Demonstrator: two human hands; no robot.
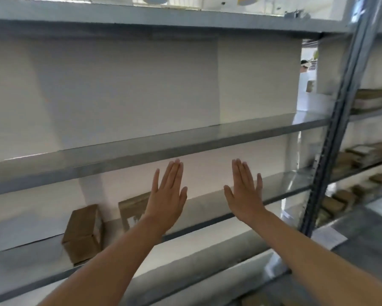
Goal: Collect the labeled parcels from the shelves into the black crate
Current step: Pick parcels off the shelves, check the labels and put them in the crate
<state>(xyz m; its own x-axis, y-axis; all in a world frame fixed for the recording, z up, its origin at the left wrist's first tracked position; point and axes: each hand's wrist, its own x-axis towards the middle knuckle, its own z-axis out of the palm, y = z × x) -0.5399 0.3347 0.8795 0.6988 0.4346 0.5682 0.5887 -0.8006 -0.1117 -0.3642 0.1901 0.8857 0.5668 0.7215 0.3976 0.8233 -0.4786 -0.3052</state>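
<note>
Parcels on the near rack number two, both brown, both in the lower left of the frame on the same grey shelf (210, 214). One is a closed cardboard box (83, 234) standing tilted near the shelf's front edge. The other is a flat packet (131, 208) with a pale label, leaning upright against the white back wall just right of the box.

Two hands are raised in the lower middle of the frame, backs to the camera. The left hand (167, 195) and the right hand (245, 192) are both flat, fingers straight and together, holding nothing, with a gap between them. The flat packet sits just left of the left hand, its right edge hidden behind the wrist; the box lies lower and further left, apart from both hands.

Beyond a dark upright post (331, 151), the right edge shows more brown parcels (371, 100) piled on three shelf levels, too blurred to count. Two white paper sheets (328, 238) lie at lower right.
</note>
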